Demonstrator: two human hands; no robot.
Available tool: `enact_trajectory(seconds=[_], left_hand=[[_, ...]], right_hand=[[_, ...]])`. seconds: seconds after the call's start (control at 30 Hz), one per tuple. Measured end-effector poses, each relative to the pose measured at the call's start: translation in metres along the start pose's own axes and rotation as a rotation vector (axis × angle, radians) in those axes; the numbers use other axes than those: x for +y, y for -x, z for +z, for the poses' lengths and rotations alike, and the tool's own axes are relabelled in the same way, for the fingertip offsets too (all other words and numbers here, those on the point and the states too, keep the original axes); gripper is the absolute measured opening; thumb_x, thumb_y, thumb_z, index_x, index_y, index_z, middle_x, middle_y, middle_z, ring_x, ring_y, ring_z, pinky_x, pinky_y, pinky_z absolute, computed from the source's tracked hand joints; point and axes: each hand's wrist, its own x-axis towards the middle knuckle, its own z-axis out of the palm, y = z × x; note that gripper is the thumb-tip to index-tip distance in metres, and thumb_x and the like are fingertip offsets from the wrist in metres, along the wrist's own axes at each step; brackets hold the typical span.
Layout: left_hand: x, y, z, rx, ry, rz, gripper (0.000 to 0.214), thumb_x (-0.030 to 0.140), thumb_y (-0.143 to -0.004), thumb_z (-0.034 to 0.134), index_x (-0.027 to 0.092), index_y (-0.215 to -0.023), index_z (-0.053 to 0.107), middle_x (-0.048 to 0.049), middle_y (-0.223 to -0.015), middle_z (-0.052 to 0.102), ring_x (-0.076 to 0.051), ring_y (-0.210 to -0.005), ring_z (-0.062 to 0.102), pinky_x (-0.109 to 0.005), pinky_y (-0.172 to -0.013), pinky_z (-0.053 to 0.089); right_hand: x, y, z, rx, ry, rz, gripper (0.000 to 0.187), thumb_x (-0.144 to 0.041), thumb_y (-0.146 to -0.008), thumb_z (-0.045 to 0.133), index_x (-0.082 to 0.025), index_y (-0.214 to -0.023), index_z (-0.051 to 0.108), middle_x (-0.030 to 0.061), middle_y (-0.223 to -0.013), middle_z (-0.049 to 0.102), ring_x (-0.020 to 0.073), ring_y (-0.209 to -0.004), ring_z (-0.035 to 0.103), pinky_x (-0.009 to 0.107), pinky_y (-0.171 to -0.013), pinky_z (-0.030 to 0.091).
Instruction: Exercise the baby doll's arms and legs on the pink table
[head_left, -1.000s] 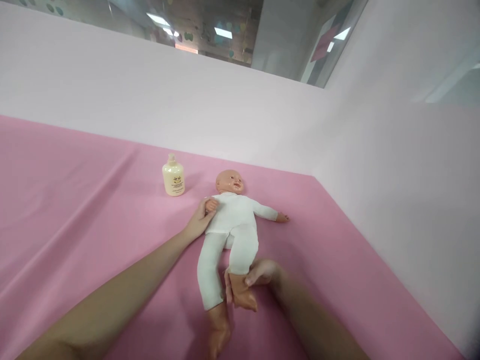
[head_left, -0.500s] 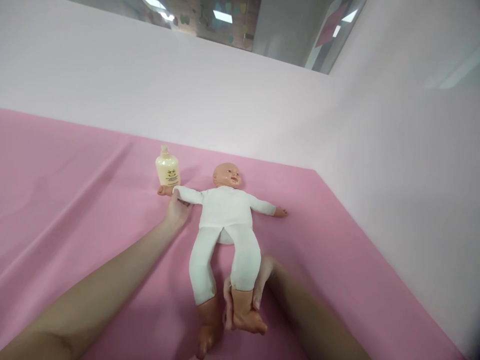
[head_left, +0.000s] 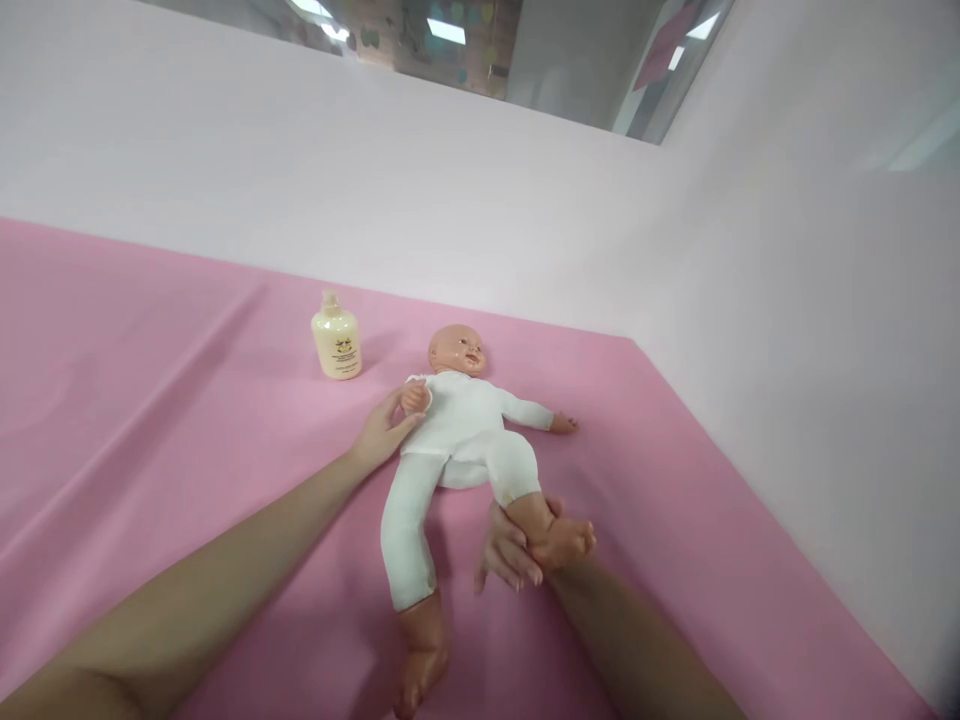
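One pump bottle (head_left: 337, 345), pale yellow with dark print on its front, stands upright toward the back of the pink-covered surface (head_left: 112, 400), apart from my hands. Next to the right, my left hand (head_left: 381, 430) is wrapped round the folded arm of the doll (head_left: 461, 418), with the doll's fist (head_left: 415, 398) showing above my thumb, close to its own shoulder; how firmly I grip cannot be told. The doll lies on its back at the middle of the surface, white-clad, its head pointing away from me. Its leg on my left extends toward me, unheld, ending in a bare foot (head_left: 420, 660). Right of this leg, my right hand (head_left: 517, 548) cups the opposite ankle from beneath, fingers loosely curled; the knee is bent and that foot (head_left: 568, 543) turns outward over my wrist. Farther right, the doll's outstretched arm (head_left: 527, 410) lies along the surface, untouched. A white wall (head_left: 810, 350) bounds the view on the right.

Stage: I judge the handling to be partway through. Two limbs on opposite sides, one arm and one leg, are bent in my grasp, and neither is yet released. The other arm and leg lie straight; what is left for them cannot be told.
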Motion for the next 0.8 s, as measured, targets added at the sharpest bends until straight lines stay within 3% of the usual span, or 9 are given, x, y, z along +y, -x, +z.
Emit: enact_trajectory(seconds=[0.07,0.17,0.27,0.37,0.53,0.63,0.7,0.8], left_hand=[[0.003,0.001,-0.002,-0.097,-0.065,0.071,0.071,0.078,-0.091,0.088,0.026,-0.138,0.080,-0.0172,-0.153,0.082,-0.043,-0.155,0.070,-0.064,-0.140,0.049],[0.005,-0.001,-0.006,-0.187,-0.128,0.145,0.072,0.080,-0.093,0.085,0.027,-0.141,0.082,-0.0179,-0.158,0.080,-0.044,-0.164,0.064,-0.067,-0.142,0.046],[0.004,-0.003,-0.007,-0.241,-0.174,0.183,0.070,0.079,-0.095,0.084,0.028,-0.142,0.083,-0.0188,-0.162,0.077,-0.045,-0.170,0.056,-0.070,-0.144,0.042],[0.004,-0.003,-0.007,-0.253,-0.192,0.196,0.069,0.077,-0.097,0.083,0.027,-0.144,0.082,-0.0182,-0.162,0.077,-0.044,-0.170,0.057,-0.071,-0.144,0.041],[0.005,0.001,-0.004,-0.191,-0.148,0.167,0.065,0.073,-0.097,0.083,0.026,-0.143,0.079,-0.0184,-0.154,0.080,-0.044,-0.158,0.066,-0.066,-0.140,0.048],[0.003,0.001,-0.002,-0.070,-0.064,0.058,0.066,0.077,-0.095,0.083,0.024,-0.134,0.078,-0.0175,-0.145,0.082,-0.042,-0.148,0.072,-0.061,-0.135,0.053],[0.000,0.000,0.000,0.051,0.020,-0.019,0.068,0.081,-0.094,0.083,0.023,-0.129,0.077,-0.0174,-0.140,0.083,-0.041,-0.145,0.073,-0.059,-0.133,0.054],[-0.006,-0.003,0.000,0.217,0.176,-0.116,0.071,0.083,-0.096,0.081,0.024,-0.135,0.073,-0.0167,-0.140,0.082,-0.038,-0.146,0.073,-0.054,-0.128,0.058]], right_hand=[[-0.003,0.005,-0.002,-0.023,-0.034,-0.139,0.095,-0.124,-0.058,0.066,-0.034,-0.074,0.042,-0.0087,-0.044,0.048,0.0202,-0.055,0.056,0.064,-0.122,0.058],[-0.012,0.006,0.004,0.257,-0.116,-0.251,0.086,-0.118,-0.087,0.040,-0.033,-0.076,0.041,-0.0100,-0.046,0.033,0.0192,-0.059,0.039,0.057,-0.113,0.060],[-0.022,0.003,0.014,0.436,-0.140,-0.230,0.077,-0.103,-0.102,0.040,-0.031,-0.075,0.044,-0.0073,-0.054,0.034,0.0204,-0.065,0.038,0.051,-0.104,0.059],[-0.026,0.001,0.018,0.467,-0.129,-0.211,0.074,-0.099,-0.102,0.044,-0.030,-0.076,0.045,-0.0060,-0.059,0.036,0.0218,-0.069,0.043,0.052,-0.105,0.057],[-0.007,-0.001,0.002,0.273,-0.114,-0.213,0.080,-0.107,-0.095,0.045,-0.029,-0.078,0.051,-0.0049,-0.061,0.046,0.0215,-0.069,0.048,0.057,-0.110,0.057],[0.013,-0.002,-0.013,0.081,-0.049,-0.262,0.091,-0.117,-0.086,0.042,-0.028,-0.079,0.060,-0.0017,-0.062,0.055,0.0219,-0.069,0.053,0.058,-0.108,0.059],[0.024,-0.003,-0.020,-0.047,-0.006,-0.312,0.092,-0.117,-0.084,0.046,-0.027,-0.078,0.067,0.0009,-0.062,0.060,0.0228,-0.070,0.057,0.052,-0.100,0.062],[0.025,-0.002,-0.021,-0.137,0.062,-0.147,0.088,-0.114,-0.076,0.064,-0.027,-0.081,0.073,0.0040,-0.068,0.069,0.0242,-0.074,0.065,0.048,-0.095,0.062]])
